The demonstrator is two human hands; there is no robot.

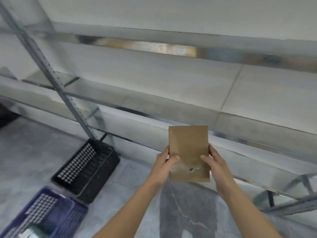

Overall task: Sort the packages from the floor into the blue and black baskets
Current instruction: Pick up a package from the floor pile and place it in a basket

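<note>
from the head view, a brown paper package (pixel 188 152) was held up in front of the metal shelving (pixel 154 107), the left hand (pixel 165 166) grasping its left edge and the right hand (pixel 214 164) its right edge, thumbs on the front. down on the floor (pixel 30 152) to the left, the black basket (pixel 86 169) sat just beside the blue basket (pixel 44 213), and something pale lay blurred in the blue one.
</note>
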